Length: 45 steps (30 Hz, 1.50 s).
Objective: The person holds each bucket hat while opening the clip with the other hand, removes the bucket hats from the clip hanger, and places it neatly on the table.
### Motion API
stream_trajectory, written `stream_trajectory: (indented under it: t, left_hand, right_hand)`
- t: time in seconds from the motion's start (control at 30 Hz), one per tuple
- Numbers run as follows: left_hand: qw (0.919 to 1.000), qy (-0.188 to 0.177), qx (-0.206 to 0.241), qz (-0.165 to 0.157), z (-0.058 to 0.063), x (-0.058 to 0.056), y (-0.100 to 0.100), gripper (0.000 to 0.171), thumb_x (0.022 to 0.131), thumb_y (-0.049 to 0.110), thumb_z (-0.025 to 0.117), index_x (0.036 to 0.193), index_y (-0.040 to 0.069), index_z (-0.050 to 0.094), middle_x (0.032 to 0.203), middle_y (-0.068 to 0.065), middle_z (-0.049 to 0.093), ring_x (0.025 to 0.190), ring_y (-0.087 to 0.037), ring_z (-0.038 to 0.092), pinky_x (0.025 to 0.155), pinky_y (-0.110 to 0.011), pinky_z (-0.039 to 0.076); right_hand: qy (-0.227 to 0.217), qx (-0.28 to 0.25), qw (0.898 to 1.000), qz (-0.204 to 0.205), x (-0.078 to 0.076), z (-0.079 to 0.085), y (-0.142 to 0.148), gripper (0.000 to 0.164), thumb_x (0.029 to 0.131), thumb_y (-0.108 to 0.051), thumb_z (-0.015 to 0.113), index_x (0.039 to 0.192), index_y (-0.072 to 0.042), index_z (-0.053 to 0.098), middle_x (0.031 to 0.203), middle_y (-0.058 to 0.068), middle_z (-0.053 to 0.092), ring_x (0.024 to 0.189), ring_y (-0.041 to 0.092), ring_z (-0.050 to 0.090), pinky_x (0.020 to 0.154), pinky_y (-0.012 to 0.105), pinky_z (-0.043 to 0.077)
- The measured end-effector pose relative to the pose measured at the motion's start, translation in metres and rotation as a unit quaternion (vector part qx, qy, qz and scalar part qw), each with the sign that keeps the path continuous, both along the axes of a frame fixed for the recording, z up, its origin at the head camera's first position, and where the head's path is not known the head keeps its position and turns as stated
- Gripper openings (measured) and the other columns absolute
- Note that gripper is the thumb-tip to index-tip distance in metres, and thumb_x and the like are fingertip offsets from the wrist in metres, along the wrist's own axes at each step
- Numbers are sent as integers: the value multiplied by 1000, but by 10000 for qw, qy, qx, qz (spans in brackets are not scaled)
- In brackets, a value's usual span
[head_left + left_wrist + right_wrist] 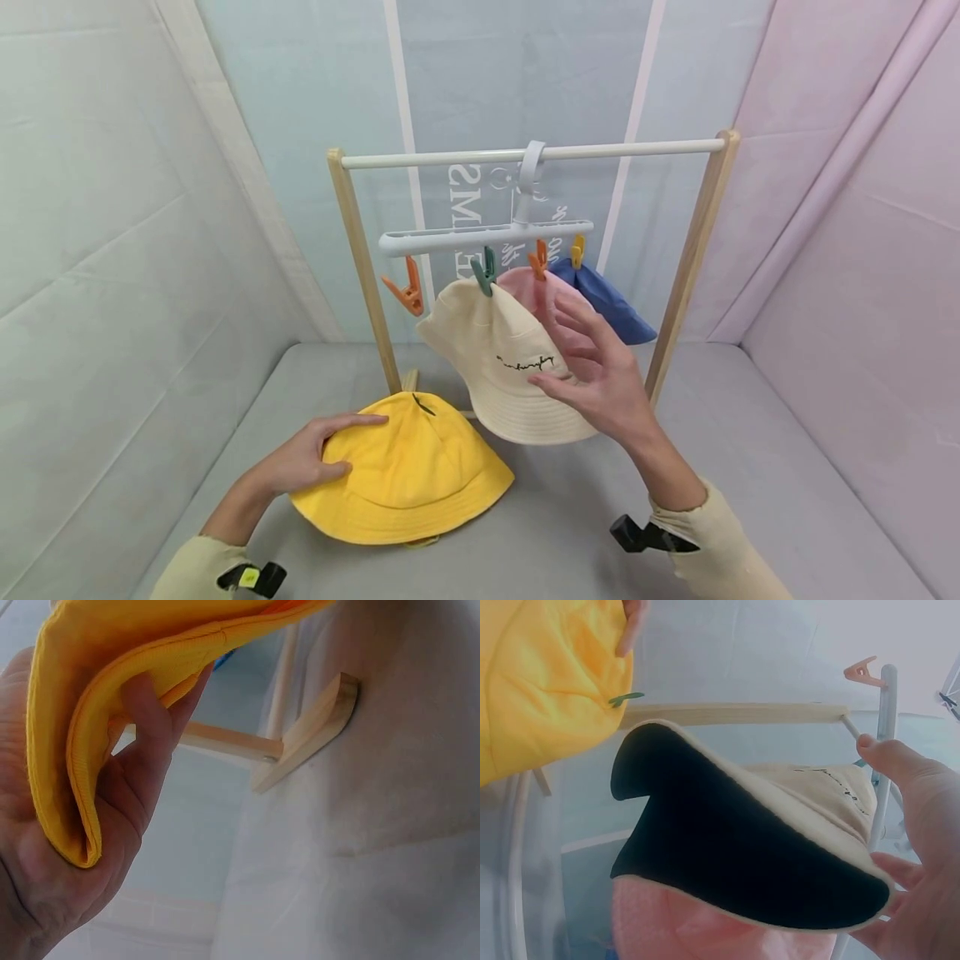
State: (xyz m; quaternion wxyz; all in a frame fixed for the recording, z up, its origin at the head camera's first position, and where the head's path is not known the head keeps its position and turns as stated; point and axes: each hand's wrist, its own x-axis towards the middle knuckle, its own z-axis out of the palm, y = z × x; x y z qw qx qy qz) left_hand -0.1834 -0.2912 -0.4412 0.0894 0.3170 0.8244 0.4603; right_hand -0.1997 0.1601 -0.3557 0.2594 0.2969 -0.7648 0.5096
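A: What's the left hand (303, 458) doing?

B: It's grasping the yellow hat (412, 467) by its left side. The hat is sitting low over the bench (555, 533), just in front of the rack (693, 258), near its left post; I can't tell whether the brim is touching the bench.

A: And the right hand (609, 385)?

B: It's looking released, its fingers lying relaxed and spread at the right edge of the cream hat (510, 367). The thumb is overlapping the front, but I can't tell whether it's pressing.

A: What's holding the cream hat up?

B: A green clip (486, 273) is pinching its crown under the hanger (450, 240), which is hooking over the rack's rail. Behind it, the pink hat (555, 292) and blue hat (611, 304) are hanging from clips too.

A: And at the hanger's left end?

B: An orange clip (411, 296) is dangling there, above the yellow hat.
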Motion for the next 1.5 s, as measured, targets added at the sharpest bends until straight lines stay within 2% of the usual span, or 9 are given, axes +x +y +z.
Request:
stream_trajectory:
  t: [0.23,0.4,0.5,0.63,0.97,1.07,1.27,1.33,1.5]
  left_hand:
    - [9994,79,-283,166,-6,-3,-1,73,89,-10,70,158,13,65,166,-26,59,145,19,46,111,-12,47]
    - [9984,238,-453,236,-7,-5,-1,73,88,-8,71,157,15,66,164,-22,63,146,19,44,114,-12,44]
    - [9976,323,-562,259,-7,-5,-2,74,86,-7,71,157,16,67,163,-20,65,148,18,42,116,-12,43]
    - [9967,369,-657,285,-9,-7,-3,76,85,-8,71,156,17,67,162,-17,66,149,17,41,118,-12,41]
    - [9958,387,-759,323,-15,-11,-5,75,84,-8,72,155,15,68,161,-17,67,150,16,40,119,-13,40]
    - [9952,346,-849,356,-16,-12,-6,75,85,-7,72,156,16,67,162,-17,66,156,4,43,119,-13,39]
    - [9918,388,-1143,429,-19,-14,-6,76,84,-7,73,156,16,67,163,-17,65,160,-51,48,122,-15,39]
    - [9900,446,-1257,463,-19,-15,-5,76,83,-7,74,156,16,67,163,-17,66,157,-57,48,122,-19,42]
    - [9846,658,-1537,510,-17,-14,-1,75,83,-7,75,154,14,68,160,-18,67,154,-58,53,123,-38,51]
  right_hand:
    - [-347,-47,9994,27,0,7,-2,108,80,5,98,171,-20,47,167,21,59,146,51,66,97,58,66]
    - [-472,-121,9986,190,1,12,-4,112,78,7,98,173,-17,43,168,16,59,145,50,67,100,56,64]
    - [-543,-145,9979,312,1,14,-6,117,77,8,99,175,-22,41,171,11,57,145,48,68,102,56,64]
    - [-533,-27,9982,288,1,16,-7,120,78,5,100,176,-30,39,172,13,55,146,50,67,104,57,63]
    - [-176,59,9984,532,0,18,-12,113,77,8,99,172,-15,44,182,20,37,151,55,60,111,57,57]
    - [-142,76,9986,507,-1,17,-13,111,76,8,99,171,-15,46,182,20,35,150,55,61,109,59,59]
    - [-85,354,9989,280,-1,12,-16,108,77,1,102,170,-13,48,180,19,40,151,51,61,110,59,59]
    - [8,400,9990,223,-1,10,-17,107,76,1,102,169,-11,50,177,19,44,149,48,64,111,58,59]
    - [189,499,9985,88,-2,9,-19,106,74,0,104,166,-7,52,173,19,51,139,41,70,110,53,61]
